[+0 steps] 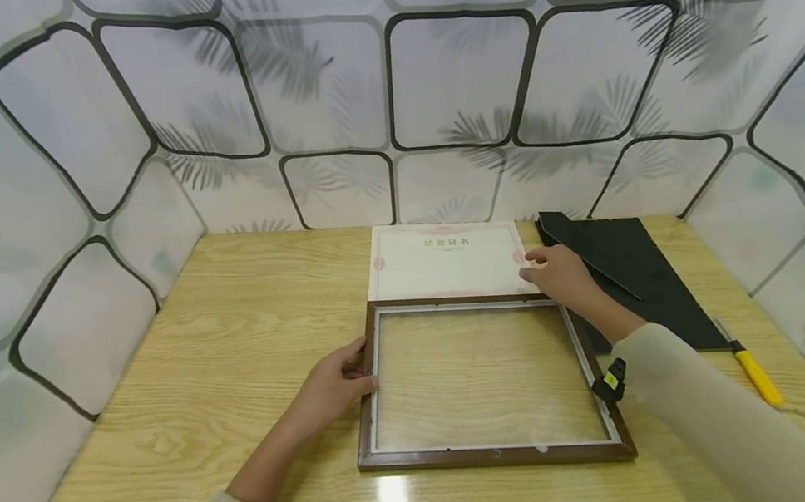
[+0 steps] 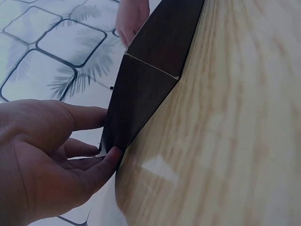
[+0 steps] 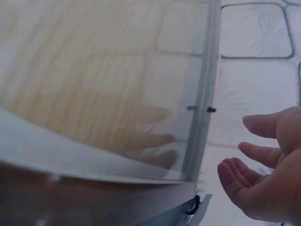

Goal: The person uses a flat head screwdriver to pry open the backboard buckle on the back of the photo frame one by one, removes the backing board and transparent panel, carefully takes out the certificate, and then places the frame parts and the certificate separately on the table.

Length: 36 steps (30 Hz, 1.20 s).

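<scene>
A brown picture frame (image 1: 499,456) with a pale inner lip and a clear pane lies on the table in the head view. My left hand (image 1: 329,387) grips its left side; in the left wrist view the thumb and fingers (image 2: 89,181) close on the dark edge near a mitred corner. Behind the frame, a cream certificate (image 1: 450,266) with a pink border lies flat. My right hand (image 1: 564,275) hovers over the frame's far right corner, by the certificate's right edge. Its fingers (image 3: 261,126) are loosely bent and apart, with nothing between them in the right wrist view.
Black backing boards (image 1: 651,279) lie to the right, one narrow flap slanting over them. A tool with a yellow handle (image 1: 759,379) and thin metal shaft rests at the right of the wood-grain table (image 1: 231,330). Patterned cloth walls (image 1: 322,85) enclose the back and sides.
</scene>
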Motion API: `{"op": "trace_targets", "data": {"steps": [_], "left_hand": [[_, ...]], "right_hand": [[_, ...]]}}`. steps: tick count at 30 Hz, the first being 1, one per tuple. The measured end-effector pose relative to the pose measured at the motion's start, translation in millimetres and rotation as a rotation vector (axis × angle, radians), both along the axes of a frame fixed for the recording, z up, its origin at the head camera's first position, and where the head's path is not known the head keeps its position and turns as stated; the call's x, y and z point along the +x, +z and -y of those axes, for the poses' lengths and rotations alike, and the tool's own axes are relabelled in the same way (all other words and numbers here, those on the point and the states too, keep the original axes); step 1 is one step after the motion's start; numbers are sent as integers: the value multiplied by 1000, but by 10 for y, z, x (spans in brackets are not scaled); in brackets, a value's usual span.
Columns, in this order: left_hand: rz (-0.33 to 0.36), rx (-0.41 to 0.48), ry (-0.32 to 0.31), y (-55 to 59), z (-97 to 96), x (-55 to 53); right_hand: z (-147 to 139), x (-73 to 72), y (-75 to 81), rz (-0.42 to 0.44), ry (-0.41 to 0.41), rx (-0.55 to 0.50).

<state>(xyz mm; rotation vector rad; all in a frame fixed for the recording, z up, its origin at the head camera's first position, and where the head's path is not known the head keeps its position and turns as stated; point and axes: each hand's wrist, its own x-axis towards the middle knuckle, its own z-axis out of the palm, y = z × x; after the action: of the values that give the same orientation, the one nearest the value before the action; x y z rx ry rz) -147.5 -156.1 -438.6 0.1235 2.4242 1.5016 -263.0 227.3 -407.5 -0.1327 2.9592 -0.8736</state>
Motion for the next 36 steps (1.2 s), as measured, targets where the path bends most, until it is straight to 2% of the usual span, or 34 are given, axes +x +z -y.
{"op": "trace_targets", "data": {"steps": [5, 9, 14, 20, 30, 36], "left_hand": [[3, 4, 0, -8, 5, 1], [3, 9, 6, -14, 3, 0], [-2, 3, 20, -23, 7, 2], [-7, -9, 25, -29, 5, 2], [-11, -8, 39, -27, -14, -7], [-15, -9, 34, -31, -17, -9]], "right_hand": [[76, 263, 106, -19, 26, -66], [186, 498, 134, -22, 64, -113], [378, 781, 84, -17, 138, -178], [595, 1055, -16, -4, 221, -213], [942, 1468, -143, 154, 360, -330], [1102, 1663, -173, 192, 441, -341]]}}
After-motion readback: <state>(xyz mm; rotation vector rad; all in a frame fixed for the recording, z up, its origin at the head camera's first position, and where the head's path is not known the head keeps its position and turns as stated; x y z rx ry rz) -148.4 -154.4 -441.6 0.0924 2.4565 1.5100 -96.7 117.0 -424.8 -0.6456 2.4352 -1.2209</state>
